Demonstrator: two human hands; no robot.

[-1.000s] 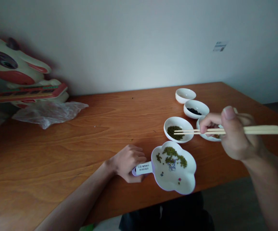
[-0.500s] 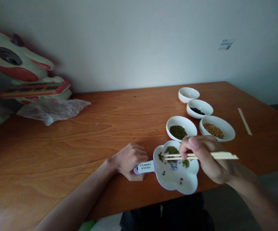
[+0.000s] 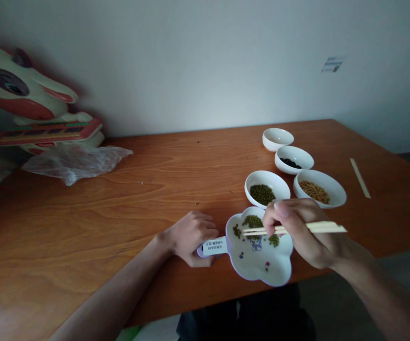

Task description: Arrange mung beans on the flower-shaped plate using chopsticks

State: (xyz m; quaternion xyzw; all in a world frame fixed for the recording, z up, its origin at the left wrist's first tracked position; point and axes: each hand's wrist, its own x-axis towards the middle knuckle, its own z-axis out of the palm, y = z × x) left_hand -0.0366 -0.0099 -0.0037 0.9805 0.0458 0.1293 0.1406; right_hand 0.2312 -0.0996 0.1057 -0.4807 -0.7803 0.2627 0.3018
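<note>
My left hand (image 3: 195, 238) is closed round the labelled handle of a white flower-shaped dish (image 3: 254, 267) with a lilac rim. Small piles of mung beans (image 3: 253, 221) lie in the dish's lobes, beside a printed cartoon figure. My right hand (image 3: 302, 232) grips a pair of wooden chopsticks (image 3: 318, 227) over the dish. Their tips are close together near the beans on the left side; whether a bean sits between them I cannot tell. Just behind the dish stands a white bowl (image 3: 280, 186) holding more mung beans.
To the right is a bowl (image 3: 336, 187) of tan beans, behind it a bowl (image 3: 306, 158) of black beans, and farther back another white bowl (image 3: 278, 137). A paper strip (image 3: 360, 178) lies at the right. A plastic bag (image 3: 77, 163) and cow-shaped toy (image 3: 45, 102) are at the left.
The chopsticks' tips have drawn closer together and shifted slightly left over the dish. My left hand stays on the handle.
</note>
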